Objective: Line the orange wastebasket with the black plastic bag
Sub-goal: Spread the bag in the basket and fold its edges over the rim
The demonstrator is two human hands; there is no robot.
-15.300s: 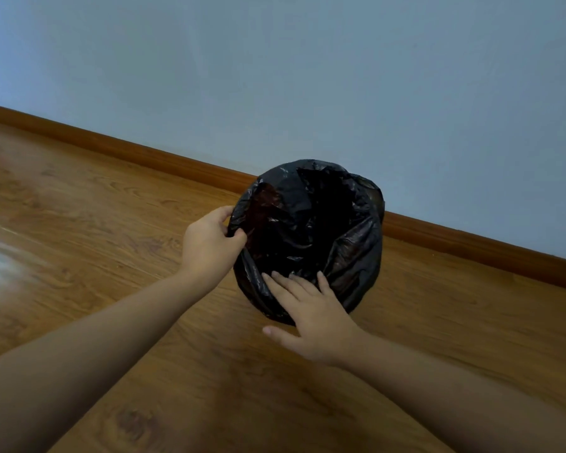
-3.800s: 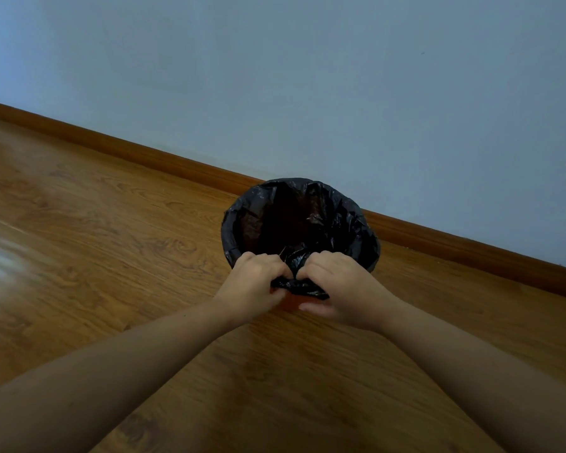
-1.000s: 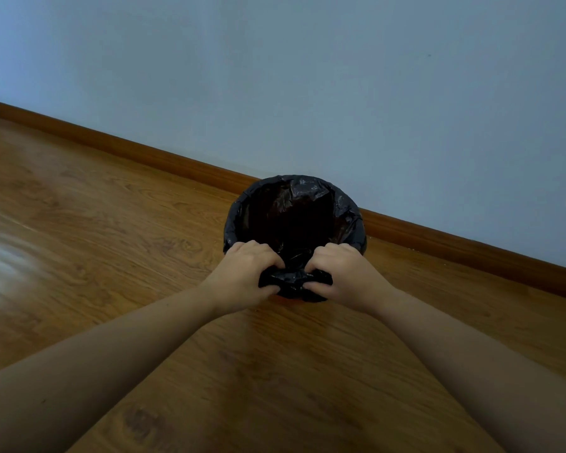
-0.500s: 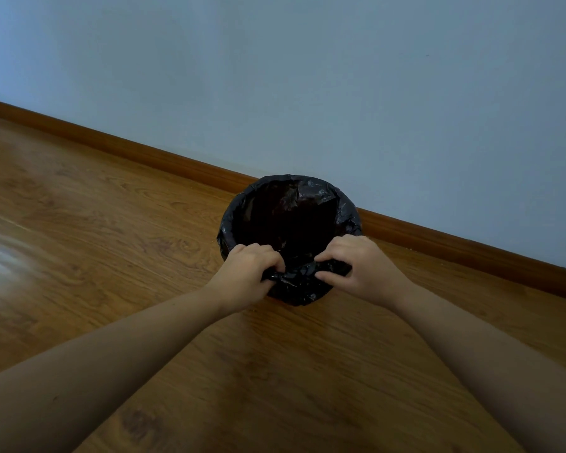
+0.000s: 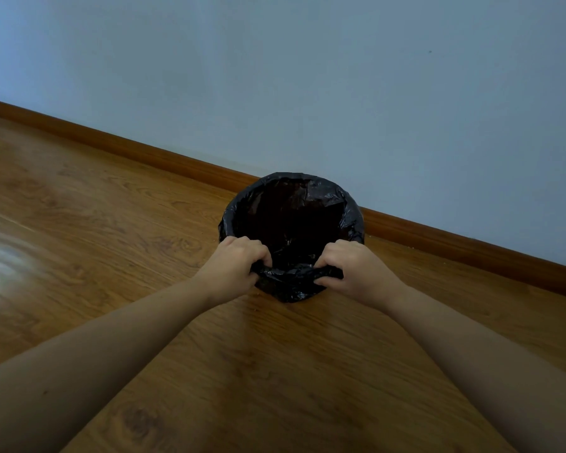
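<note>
**Bag rim being cinched at near edge of basket**

Black plastic bag (image 5: 291, 223) draped inside and over the wastebasket, standing on wooden floor (image 5: 111, 256) just beside the baseboard (image 5: 455, 243). Basket itself fully covered; no orange visible. Mouth of bag open and round, film folded down over the rim on the far and side edges. Slack gathered into a twisted band across the near edge.

Left hand (image 5: 234, 269) curled, fingers (image 5: 258, 253) pinching the left end of that band. Right hand (image 5: 356, 273) likewise curled, fingers (image 5: 327, 282) pinching the right end. Band stretched taut between the two.

Step in hand, by the look of it: taking up excess film to snug the liner on the rim. Task near its end. Next move likely calls for tucking or knotting the gathered slack and pressing it flat against the outer wall without dragging the far edge off the rim.

Against half a second ago: hands spread wider apart, band drawn out longer and lower on the near wall. Against a second ago: fists no longer close together over a bunched wad.
</note>
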